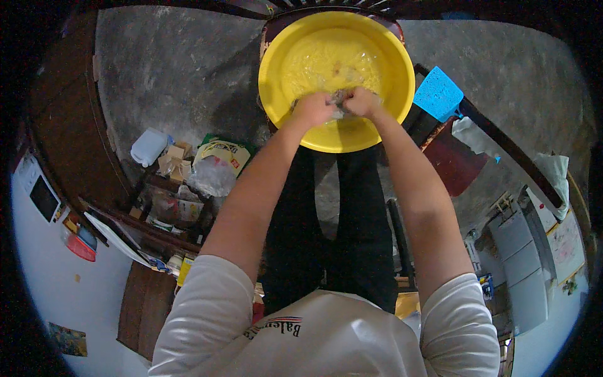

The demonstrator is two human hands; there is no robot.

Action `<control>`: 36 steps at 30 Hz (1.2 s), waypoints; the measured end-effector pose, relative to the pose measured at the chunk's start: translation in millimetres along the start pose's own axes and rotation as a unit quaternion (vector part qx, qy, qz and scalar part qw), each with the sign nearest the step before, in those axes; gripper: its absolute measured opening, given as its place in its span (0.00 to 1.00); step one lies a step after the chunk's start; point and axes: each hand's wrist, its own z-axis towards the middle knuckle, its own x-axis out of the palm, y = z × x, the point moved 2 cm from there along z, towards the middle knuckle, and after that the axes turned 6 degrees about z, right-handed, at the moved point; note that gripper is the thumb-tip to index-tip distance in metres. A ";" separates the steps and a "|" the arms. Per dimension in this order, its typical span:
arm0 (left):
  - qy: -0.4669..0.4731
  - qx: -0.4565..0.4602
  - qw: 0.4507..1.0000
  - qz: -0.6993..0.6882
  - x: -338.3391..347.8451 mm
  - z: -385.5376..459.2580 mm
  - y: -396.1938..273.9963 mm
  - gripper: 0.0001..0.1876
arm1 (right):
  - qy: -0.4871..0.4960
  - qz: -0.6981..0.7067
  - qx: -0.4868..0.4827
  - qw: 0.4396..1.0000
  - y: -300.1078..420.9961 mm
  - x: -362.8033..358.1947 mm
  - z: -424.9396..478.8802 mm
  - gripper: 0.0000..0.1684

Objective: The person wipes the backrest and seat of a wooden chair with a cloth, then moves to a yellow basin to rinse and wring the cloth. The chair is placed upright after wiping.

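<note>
A large yellow plastic basin (337,141) with shallow, rippled water stands in front of me on a dark red wooden seat (271,30). Both of my hands are down inside it, near the side closest to my body. My left hand (315,109) is closed on a wet, greyish, cloth-like bundle (338,97). From the other side, my right hand (362,102) grips the same bundle, a short gap from the left. Fingers and blur hide most of the bundle, so its exact kind is unclear. A small brownish patch shows on the basin's bottom beyond the hands.
Right of the basin, a blue flat square plastic thing (439,94) rests near a dark red chair seat (454,165) with a pale cloth (471,136). On the left floor are a white plastic jug (150,147), cardboard pieces (175,160), and a clear plastic bag (214,176).
</note>
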 end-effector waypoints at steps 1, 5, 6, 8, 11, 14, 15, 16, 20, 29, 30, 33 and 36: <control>0.000 -0.034 0.999 -0.018 -6.0 6.7 3.7 0.20 | -0.042 0.050 0.021 0.998 -1.2 -2.1 5.1 0.27; -0.064 -0.118 0.988 -0.071 -35.1 31.7 14.9 0.21 | -0.088 0.118 0.000 0.989 25.5 -29.5 10.4 0.25; -0.091 -0.117 0.986 -0.077 -41.9 35.0 9.8 0.21 | -0.126 0.128 0.002 0.984 23.6 -33.0 15.9 0.25; -0.141 -0.090 0.982 -0.088 -60.0 35.4 -13.7 0.21 | -0.165 0.144 0.026 0.975 15.8 -43.3 26.6 0.24; -0.197 -0.076 0.974 -0.084 -75.4 38.8 -20.3 0.22 | -0.242 0.117 0.006 0.963 41.4 -64.1 18.4 0.23; -0.252 -0.036 0.965 -0.057 -81.8 45.4 -17.8 0.20 | -0.297 0.113 -0.043 0.947 54.3 -76.7 11.4 0.20; -0.270 -0.017 0.961 -0.046 -83.8 45.6 -18.6 0.20 | -0.316 0.116 -0.068 0.939 55.2 -80.3 8.8 0.20; -0.275 0.005 0.961 -0.042 -85.3 44.1 -18.4 0.20 | -0.335 0.120 -0.093 0.930 55.1 -82.8 4.0 0.19; -0.316 0.081 0.945 -0.025 -90.3 24.6 -16.8 0.22 | -0.415 0.107 -0.214 0.878 52.6 -82.0 -22.2 0.21; -0.334 0.128 0.933 0.028 -90.3 -58.4 -25.8 0.21 | -0.410 0.093 -0.260 0.869 45.3 -74.7 -119.7 0.28; -0.330 0.129 0.934 0.039 -91.1 -67.9 -28.8 0.21 | -0.406 0.094 -0.260 0.871 44.7 -73.4 -131.3 0.29; -0.345 0.143 0.927 0.024 -94.9 -101.5 -40.3 0.22 | -0.391 0.066 -0.273 0.876 52.7 -76.7 -171.5 0.31; -0.306 0.136 0.928 0.161 -101.0 -134.9 -49.7 0.24 | -0.396 0.022 -0.291 0.871 56.5 -80.7 -209.2 0.33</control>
